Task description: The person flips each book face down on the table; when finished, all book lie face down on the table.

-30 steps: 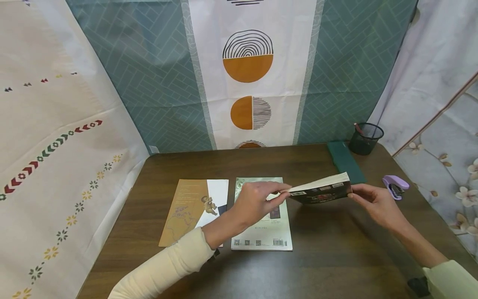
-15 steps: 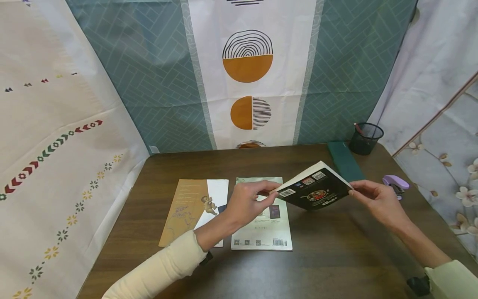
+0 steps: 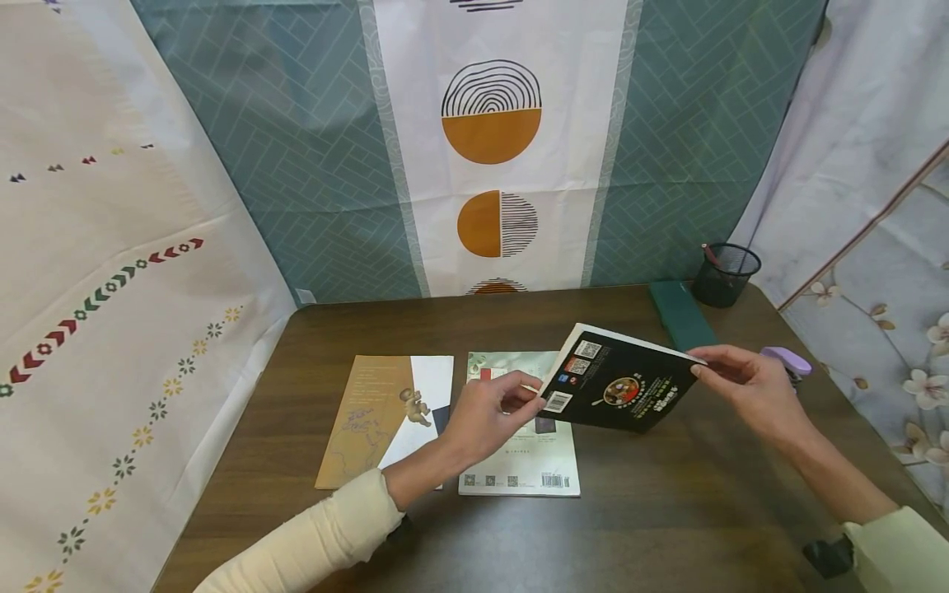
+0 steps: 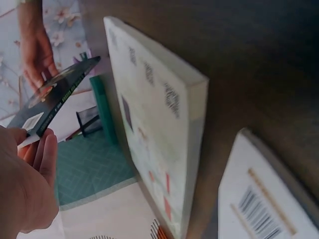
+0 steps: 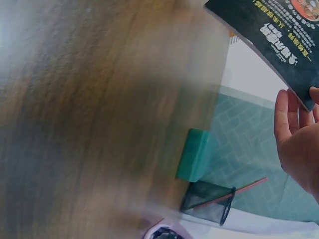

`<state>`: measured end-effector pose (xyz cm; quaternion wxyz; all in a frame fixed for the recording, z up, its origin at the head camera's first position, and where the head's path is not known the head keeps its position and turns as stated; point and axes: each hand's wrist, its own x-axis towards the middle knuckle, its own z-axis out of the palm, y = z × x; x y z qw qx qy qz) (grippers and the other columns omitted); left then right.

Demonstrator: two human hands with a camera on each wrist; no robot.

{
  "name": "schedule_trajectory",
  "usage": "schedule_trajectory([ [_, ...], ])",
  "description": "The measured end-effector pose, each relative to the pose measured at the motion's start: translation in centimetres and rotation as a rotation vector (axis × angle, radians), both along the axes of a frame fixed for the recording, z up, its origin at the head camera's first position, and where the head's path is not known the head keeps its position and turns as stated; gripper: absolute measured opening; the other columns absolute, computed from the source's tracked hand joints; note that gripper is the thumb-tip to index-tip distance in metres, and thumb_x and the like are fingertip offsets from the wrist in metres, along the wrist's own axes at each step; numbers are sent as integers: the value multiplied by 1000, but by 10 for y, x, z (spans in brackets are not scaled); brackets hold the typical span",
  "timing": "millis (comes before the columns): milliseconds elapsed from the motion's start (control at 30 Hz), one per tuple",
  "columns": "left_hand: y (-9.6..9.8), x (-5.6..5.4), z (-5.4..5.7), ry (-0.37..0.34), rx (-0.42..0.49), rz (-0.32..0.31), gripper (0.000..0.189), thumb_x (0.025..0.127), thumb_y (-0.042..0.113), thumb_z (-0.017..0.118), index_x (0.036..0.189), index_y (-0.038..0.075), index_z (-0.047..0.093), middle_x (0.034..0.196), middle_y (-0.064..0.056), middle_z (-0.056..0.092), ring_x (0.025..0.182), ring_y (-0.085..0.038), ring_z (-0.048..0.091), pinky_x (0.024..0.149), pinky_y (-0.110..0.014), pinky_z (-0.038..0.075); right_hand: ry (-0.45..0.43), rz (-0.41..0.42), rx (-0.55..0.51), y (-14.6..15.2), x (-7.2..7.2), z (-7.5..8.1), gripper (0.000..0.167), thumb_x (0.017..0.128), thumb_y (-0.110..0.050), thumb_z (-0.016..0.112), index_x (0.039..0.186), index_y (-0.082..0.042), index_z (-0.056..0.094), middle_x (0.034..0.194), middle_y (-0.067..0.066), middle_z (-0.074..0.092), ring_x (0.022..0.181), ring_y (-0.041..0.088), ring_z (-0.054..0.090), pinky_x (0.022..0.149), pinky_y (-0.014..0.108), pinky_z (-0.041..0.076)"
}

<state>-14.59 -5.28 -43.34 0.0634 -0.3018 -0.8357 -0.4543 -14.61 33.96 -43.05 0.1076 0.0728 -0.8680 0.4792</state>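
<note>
Both hands hold a black book [image 3: 619,383] tilted above the table, its cover with a barcode and a round food picture facing up toward the head camera. My left hand [image 3: 489,416] pinches the book's left corner between thumb and fingers. At the opposite right corner, my right hand [image 3: 756,395] pinches it, thumb on the cover and fingers behind, as the right wrist view also shows. Beneath the book's left end lies a pale green book [image 3: 519,469], partly covered in the head view. A brown and white book [image 3: 371,420] lies further left.
A dark green box [image 3: 682,317] lies at the back right, next to a black mesh pen holder [image 3: 725,280] with a red pencil-like stick in it. A purple stapler [image 3: 787,360] is partly hidden behind the right hand. Cloth hangs around the wooden table [image 3: 630,519].
The black book has turned so its cover faces up more fully, and it has shifted slightly left. The left hand has moved a little left and down with it; the right hand stays at its corner.
</note>
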Motion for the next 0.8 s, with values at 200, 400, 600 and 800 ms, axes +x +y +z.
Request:
schedule_trajectory([
  [200,1,5,-9,-53,-43,2,13,100,16,77,112,10,76,93,1,81,79,2,72,76,-19,58,-12,-5,-18,-5,-2,9,28,101,-14,76,125,-1,73,104,-15,76,91,-4,71,74,14,56],
  [400,4,9,-17,-131,-12,-2,11,99,15,79,109,12,79,94,4,80,80,3,71,78,-20,59,-29,-14,-7,-7,-6,17,30,101,-23,76,126,-5,74,106,-14,76,91,-3,70,76,13,55],
  [600,9,15,-24,-224,16,-16,10,100,14,77,108,12,71,92,5,81,81,-3,76,74,-21,58,-45,-53,1,-13,-12,21,36,101,-30,77,128,-7,74,109,-14,76,94,-3,69,78,11,53],
  [800,18,20,-31,-328,58,-9,3,103,13,73,103,11,75,83,1,80,78,-17,79,63,-21,52,-52,-79,-36,-20,-24,22,40,99,-32,79,128,-6,75,109,-15,77,97,-4,67,81,9,49],
])
